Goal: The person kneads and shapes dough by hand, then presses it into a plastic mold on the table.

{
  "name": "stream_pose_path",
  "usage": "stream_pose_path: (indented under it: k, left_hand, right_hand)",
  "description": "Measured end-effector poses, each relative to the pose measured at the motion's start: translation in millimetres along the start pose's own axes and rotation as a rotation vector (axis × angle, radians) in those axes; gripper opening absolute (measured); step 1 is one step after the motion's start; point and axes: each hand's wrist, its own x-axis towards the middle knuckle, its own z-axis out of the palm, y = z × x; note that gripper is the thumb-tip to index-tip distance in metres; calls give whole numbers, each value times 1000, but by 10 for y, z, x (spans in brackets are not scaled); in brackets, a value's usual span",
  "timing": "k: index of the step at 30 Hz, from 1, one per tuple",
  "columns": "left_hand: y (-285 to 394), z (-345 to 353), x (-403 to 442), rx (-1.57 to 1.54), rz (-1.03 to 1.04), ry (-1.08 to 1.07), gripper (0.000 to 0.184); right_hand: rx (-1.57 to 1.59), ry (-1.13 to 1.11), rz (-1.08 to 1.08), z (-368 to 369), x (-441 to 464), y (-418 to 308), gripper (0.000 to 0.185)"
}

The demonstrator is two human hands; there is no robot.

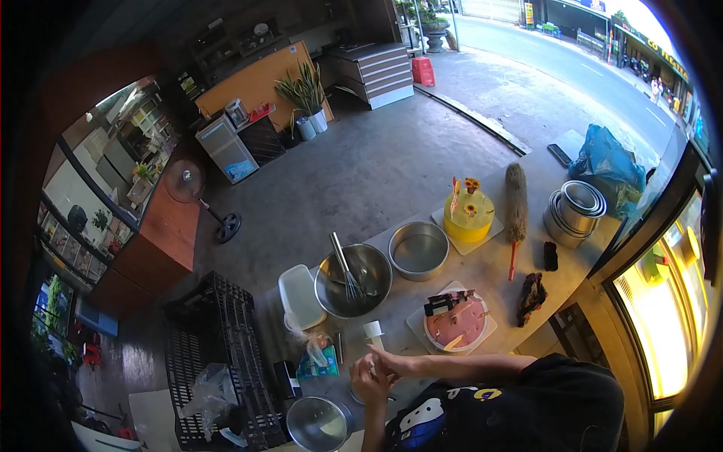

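My left hand (367, 379) and my right hand (395, 364) meet at the table's near edge, fingers closed together; whatever lies between them is too small to make out. Just beyond them stands a white cylinder (373, 330). To their right, a pink round cake (456, 322) with dark decorations sits on a white board. A metal bowl (329, 297) holds a whisk (348, 275), beside an empty round pan (419, 251). Left of my hands lie a teal packet (322, 364) and clear plastic. Another metal bowl (317, 424) is at the bottom.
A yellow cake (468, 218) with flowers, a feather duster (516, 203), nested pans (576, 211) and a blue bag (606, 166) are farther right. A white tub (302, 297) and black crate (218, 354) are left. A lit display case (663, 301) borders the right.
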Motion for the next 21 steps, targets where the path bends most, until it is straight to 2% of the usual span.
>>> stream_pose_path:
  k: [1,2,6,8,9,11,12,14,15,18,19,21]
  left_hand:
    - [-20,25,-35,8,39,-29,25]
    - [-30,60,-56,35,105,29,21]
    - [-136,104,-159,29,129,43,20]
    - [-213,115,-161,38,120,43,23]
    - [-231,109,-157,40,119,42,23]
    - [-263,97,-99,61,62,62,28]
    - [-307,104,-65,61,73,65,28]
    - [-404,113,-44,21,-66,167,33]
    - [-383,81,2,23,-65,169,33]
    - [-336,-39,74,-165,-304,279,42]
    - [-371,-34,70,-155,-320,281,42]
    - [-448,-35,33,-380,-422,296,42]
  right_hand:
    - [-47,-57,-34,-67,31,64,74]
    - [-88,-108,-8,-126,68,123,73]
    - [-96,-192,61,-228,128,255,81]
    - [93,-262,131,-251,166,319,92]
    - [93,-264,132,-244,164,336,92]
    - [358,-355,141,-229,164,331,90]
    - [353,-357,130,-245,213,355,90]
    - [517,-447,160,-277,333,436,90]
    - [515,-448,159,-258,331,399,90]
    - [557,-469,202,-205,311,340,91]
    - [548,-412,221,-188,320,320,90]
    - [548,-371,280,-116,360,342,88]
